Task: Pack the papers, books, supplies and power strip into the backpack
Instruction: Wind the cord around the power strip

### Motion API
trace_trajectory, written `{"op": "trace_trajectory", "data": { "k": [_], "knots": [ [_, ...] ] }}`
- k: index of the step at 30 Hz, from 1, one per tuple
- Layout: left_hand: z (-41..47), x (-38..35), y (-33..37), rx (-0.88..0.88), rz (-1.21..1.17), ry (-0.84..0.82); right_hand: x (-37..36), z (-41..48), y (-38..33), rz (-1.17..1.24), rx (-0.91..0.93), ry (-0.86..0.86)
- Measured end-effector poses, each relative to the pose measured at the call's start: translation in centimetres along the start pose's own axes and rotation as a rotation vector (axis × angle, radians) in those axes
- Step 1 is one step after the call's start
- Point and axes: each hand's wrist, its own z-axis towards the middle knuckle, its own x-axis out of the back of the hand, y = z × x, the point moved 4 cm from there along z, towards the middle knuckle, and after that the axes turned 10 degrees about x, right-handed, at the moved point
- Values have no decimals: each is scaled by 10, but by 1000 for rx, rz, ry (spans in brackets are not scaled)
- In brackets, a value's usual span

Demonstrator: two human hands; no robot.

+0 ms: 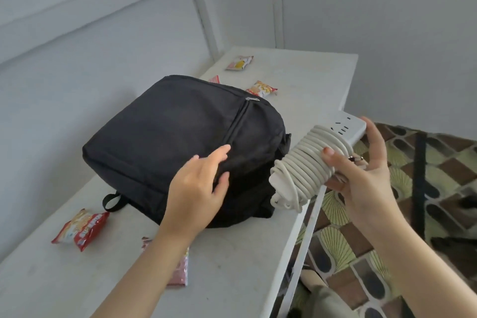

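Head view: a black backpack [167, 142] lies flat on the white worktop [245, 253], near its right edge and about midway along it. A zip runs across the upper face, with its metal pull [253, 98] at the far end. A strap loop [112, 201] sticks out at the near left side.

The left hand [198, 183] rests on the backpack's near right part, its fingers [219, 155] straight and loosely spread on the fabric, gripping nothing.

The right hand [361, 181] holds the white power strip [346, 126] just beyond the worktop's right edge, close beside the backpack. Its thumb and fingers are curled round the strip's middle. The cord [307, 160] is wound tightly round the strip, and the plug [281, 188] hangs at the lower end, over the worktop's edge.

Snack packets lie around the backpack: a red packet [81, 230] near the left edge, a pink packet [180, 271] partly under the left forearm, and two far packets [238, 62] towards the far end. A patterned cloth [438, 162] lies below, to the right of the worktop.
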Motion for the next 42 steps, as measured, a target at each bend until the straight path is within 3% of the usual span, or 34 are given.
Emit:
{"op": "trace_trajectory", "data": {
  "k": [3, 6, 8, 10, 12, 17, 20, 22, 25, 26, 29, 32, 36, 42],
  "knots": [
    [3, 3, 7, -240, 194, 149, 4, -8, 6, -41, -21, -6],
    [1, -1, 5, -347, 158, 61, 6, -14, 12, -50, -33, -10],
    [1, -3, 1, -245, 16, -40, 6, -19, 14, -47, -35, -1],
    [4, 2, -2, 1, -216, -121, 7, -23, 15, -50, -35, 14],
    [11, 11, -9, 231, -362, -81, 8, -24, 16, -56, -34, 28],
    [43, 54, -39, 396, -294, 115, -1, -20, 18, -62, -43, -11],
    [54, 60, -57, 431, -123, 84, -12, -17, 20, -66, -42, -58],
    [56, 49, -60, 316, 16, 48, -20, -17, 21, -76, -44, -68],
    [44, 24, -52, -110, 174, -39, -29, -18, 22, -57, -52, -73],
    [39, 17, -55, -155, 157, -114, -32, -18, 22, -48, -50, -76],
    [33, 15, -56, 18, 115, -273, -36, -17, 19, -41, -43, -83],
    [32, 10, -53, 63, 253, -354, -39, -16, 19, -30, -45, -87],
    [37, 13, -47, -3, 339, -353, -46, -16, 22, -21, -60, -74],
    [38, 13, -62, 84, 464, -390, -63, -13, 25, -7, -47, -37]
  ]
}}
